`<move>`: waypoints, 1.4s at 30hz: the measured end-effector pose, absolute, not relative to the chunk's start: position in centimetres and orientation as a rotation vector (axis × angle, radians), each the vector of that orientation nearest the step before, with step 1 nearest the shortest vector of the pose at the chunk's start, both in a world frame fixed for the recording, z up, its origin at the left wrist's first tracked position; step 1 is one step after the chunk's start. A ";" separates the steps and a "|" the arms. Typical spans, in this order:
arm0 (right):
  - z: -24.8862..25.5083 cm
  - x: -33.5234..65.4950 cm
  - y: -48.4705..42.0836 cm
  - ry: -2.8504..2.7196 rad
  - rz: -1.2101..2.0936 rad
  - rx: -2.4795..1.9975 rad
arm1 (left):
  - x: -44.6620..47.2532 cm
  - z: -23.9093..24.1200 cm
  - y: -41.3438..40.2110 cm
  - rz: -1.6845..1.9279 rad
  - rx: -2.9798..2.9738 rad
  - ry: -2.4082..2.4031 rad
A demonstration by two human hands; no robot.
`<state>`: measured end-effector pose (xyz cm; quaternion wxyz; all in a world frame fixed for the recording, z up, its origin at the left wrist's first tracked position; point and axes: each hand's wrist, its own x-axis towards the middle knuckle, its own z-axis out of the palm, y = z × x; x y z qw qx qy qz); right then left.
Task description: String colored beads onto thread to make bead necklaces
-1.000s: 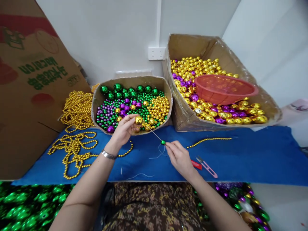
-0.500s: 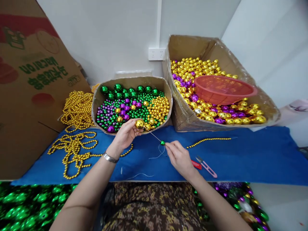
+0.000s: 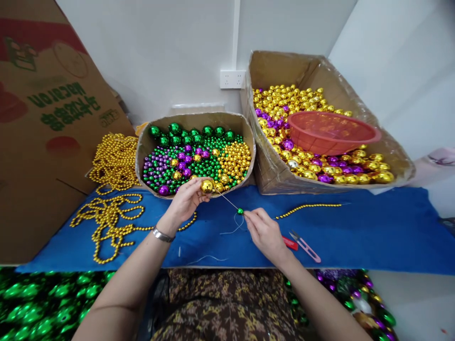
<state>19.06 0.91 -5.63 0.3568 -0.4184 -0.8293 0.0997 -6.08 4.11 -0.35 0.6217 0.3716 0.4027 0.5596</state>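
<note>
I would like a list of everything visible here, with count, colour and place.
Ball: one, gold, in left hand
Bead: one, green, by right hand
Needle: one, silvery, between hands
Cloth: one, blue, across middle
Threads: two or more, whitish, on cloth
Bead strings: several, gold, left and right
Clippers: one pair, pink handle, right
Flat piece: one, red, beside clippers
Open boxes: two, brown, at back
Loose balls: too many to count; gold, purple, green; in open boxes, more below cloth edge
Basket: one, red, in larger open box
Tall box: one, brown, far left
Socket: one, white, back wall
Wristband: one, silvery, left wrist
Garment: one, dark floral, bottom
Hands: two, bare, centre
</note>
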 end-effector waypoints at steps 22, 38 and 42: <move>-5.8 19.5 0.7 -2.172 0.183 -1.065 | -6.2 -0.8 4.0 1.319 0.893 0.923; -7.2 18.4 0.5 -2.085 0.468 -0.990 | -3.7 -2.0 1.9 1.259 0.910 0.836; -7.6 18.5 0.4 -2.114 0.332 -1.049 | -3.4 -2.0 1.6 1.289 0.945 0.891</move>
